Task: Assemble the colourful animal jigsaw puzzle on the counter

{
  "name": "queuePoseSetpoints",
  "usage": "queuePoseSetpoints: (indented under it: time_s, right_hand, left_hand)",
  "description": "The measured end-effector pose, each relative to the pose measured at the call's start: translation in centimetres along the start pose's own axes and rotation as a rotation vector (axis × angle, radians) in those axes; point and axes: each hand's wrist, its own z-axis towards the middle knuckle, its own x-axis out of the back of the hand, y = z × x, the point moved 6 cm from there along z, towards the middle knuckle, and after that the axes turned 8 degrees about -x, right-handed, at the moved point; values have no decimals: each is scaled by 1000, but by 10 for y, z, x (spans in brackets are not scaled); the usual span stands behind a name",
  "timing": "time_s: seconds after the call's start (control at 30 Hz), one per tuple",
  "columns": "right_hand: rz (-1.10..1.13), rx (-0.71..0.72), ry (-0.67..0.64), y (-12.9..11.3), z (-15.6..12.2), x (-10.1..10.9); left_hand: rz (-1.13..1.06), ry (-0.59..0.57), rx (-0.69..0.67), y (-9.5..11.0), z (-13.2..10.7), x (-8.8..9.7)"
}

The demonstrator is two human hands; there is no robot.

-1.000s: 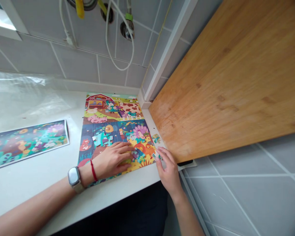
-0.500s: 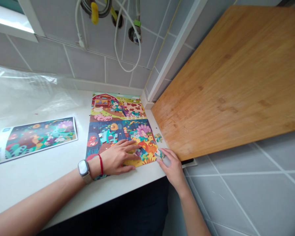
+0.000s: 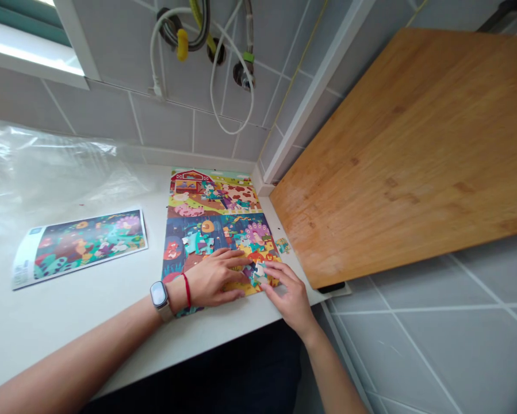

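Note:
A colourful jigsaw puzzle with farm and forest animals lies flat on the white counter. My left hand rests across its lower part, fingers spread and nothing held. My right hand pinches a white and teal puzzle piece over the lower right area, beside my left fingertips. Whether that piece touches the pieces below, I cannot tell. Further up, a teal cluster of joined pieces sits on the puzzle. One loose puzzle piece lies just off the right edge.
A printed picture sheet lies left on the counter, with clear plastic wrap behind it. A large wooden board leans at the right. Hoses and a white cable hang along the tiled wall.
My right hand has moved left with the puzzle piece, from the puzzle's right edge to over its lower right area. My left hand stays on the puzzle. The view has shifted slightly.

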Motion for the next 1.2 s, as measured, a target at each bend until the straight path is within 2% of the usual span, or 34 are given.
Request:
queuePoseSetpoints:
  time_s: [0.13,0.23,0.53,0.7,0.8,0.87,0.97,1.0,1.1,1.2]
  right_hand:
    - [-3,39,-41,-2,-5,-22]
    - [-29,86,-31,-5,-10,-28]
    - [-180,165,-116,-11,-15,-35]
    - [-156,167,-41,-10,-14,-30]
    - [-120,138,23,-8,-13,-27]
    - [-104,118,53,-8,-12,-26]
    - [-90,107,80,-7,-11,-26]
    - [-85,107,87,-7,-11,-25]
    - [-67,109,105,-8,-10,-24]
    - [-53,99,118,-7,-9,-23]
  left_hand:
    - [-62,47,16,-4,0,0]
    - [-91,80,15,-6,0,2]
    - [-68,216,0,1,1,16]
    - [-14,239,49,-5,2,33]
    - [109,177,193,-32,2,49]
    - [213,122,352,-65,1,63]
    - [327,17,628,-124,-1,84]
    - [346,9,672,-141,0,90]
    - [376,-5,716,-180,8,104]
    - [369,-43,661,-199,15,106]
